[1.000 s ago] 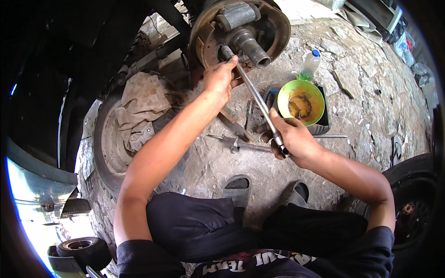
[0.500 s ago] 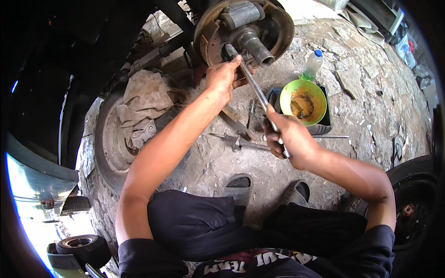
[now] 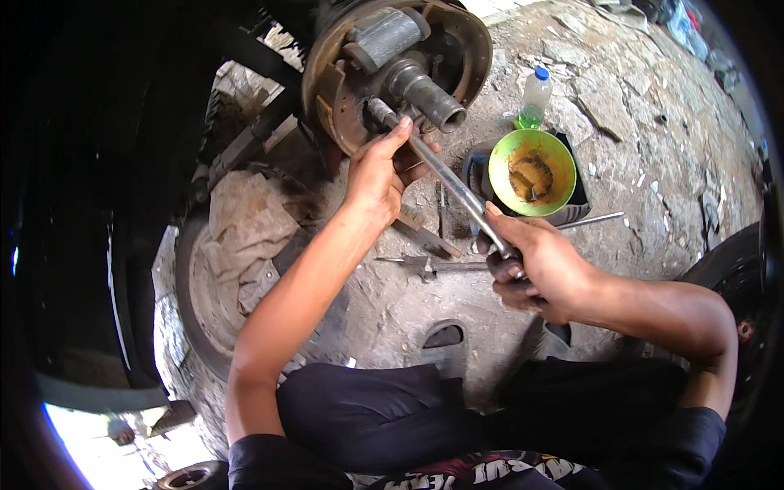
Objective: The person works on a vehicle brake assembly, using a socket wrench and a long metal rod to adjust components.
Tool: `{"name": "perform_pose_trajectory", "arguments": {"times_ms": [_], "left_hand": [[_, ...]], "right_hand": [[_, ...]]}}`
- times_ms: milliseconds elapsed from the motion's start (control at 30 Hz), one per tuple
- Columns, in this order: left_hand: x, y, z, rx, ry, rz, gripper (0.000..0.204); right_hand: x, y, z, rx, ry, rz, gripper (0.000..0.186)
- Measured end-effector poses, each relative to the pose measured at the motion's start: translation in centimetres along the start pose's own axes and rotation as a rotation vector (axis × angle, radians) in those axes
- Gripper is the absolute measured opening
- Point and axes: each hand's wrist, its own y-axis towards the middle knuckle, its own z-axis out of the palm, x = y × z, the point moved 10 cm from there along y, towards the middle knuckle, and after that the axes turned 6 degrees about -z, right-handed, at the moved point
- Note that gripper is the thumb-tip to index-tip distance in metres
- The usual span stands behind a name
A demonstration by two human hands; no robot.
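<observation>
A rusty brake backing plate holds a grey cylinder and a protruding steel hub tube. A socket on a long steel bar sits at the plate, below left of the tube. My left hand is closed round the bar just behind the socket, thumb on top. My right hand grips the bar’s near end, fingers wrapped beneath it.
A lime bowl with orange residue sits on a dark container beside a plastic bottle. A brush and tools lie on rough ground. A cloth drapes the left tyre; another tyre stands right.
The view has shifted, the brake assembly now sitting further left. My right hand has moved down and to the right relative to the bowl, with the bar’s near end in it.
</observation>
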Motion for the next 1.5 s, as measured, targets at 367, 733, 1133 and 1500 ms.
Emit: {"name": "perform_pose_trajectory", "arguments": {"times_ms": [367,733,1133,1500], "left_hand": [[0.9,0.7,-0.1,0.029,-0.019,0.051,0.026],[1.2,0.7,0.0,0.055,-0.075,0.073,0.026],[4.2,-0.6,1.5,0.267,0.014,0.041,0.026],[17.6,1.1,-3.6,0.417,0.920,-0.248,0.048]], "right_hand": [[-0.3,0.6,-1.9,-0.176,-0.432,-0.050,0.050],[0.3,0.1,-2.5,-0.198,-0.494,-0.073,0.054],[-0.5,-1.3,-2.6,-0.252,-0.921,-0.279,0.034],[-7.9,3.3,-19.2,-0.335,-1.491,-0.335,0.045]]}}
